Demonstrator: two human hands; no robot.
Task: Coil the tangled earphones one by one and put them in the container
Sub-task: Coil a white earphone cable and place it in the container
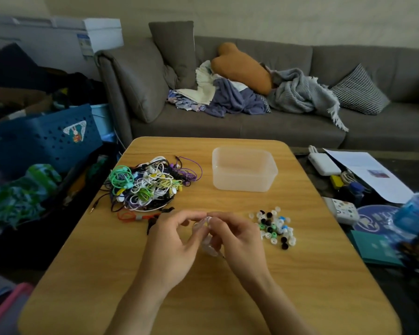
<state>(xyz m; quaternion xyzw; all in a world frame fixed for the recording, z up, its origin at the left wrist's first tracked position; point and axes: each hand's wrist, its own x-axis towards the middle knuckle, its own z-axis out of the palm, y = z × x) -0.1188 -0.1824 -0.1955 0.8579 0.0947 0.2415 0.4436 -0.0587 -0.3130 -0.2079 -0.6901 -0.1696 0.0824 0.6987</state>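
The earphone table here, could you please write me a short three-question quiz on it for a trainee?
1. True or false: the container already holds coiled earphones.
2. The loose ear tips lie nearest which hand? A) left hand B) right hand
3. Fill in: the tangled earphones lie to the ____ of the container.

Key
1. False; it looks empty.
2. B.
3. Left.
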